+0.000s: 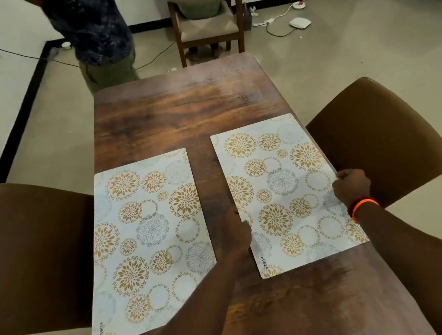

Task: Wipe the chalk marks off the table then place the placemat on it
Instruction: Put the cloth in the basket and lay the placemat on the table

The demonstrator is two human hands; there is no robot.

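Wooden table, two floral mats down.
Our left hand and right hand pinch the right placemat by its side edges.

— What's around the bench?
— A pale beige floor with a black skirting strip on the left. Two brown chairs flank the near end.
— And farther back?
— A wooden chair with a beige seat, white cables and a white box on the floor, and a standing person.
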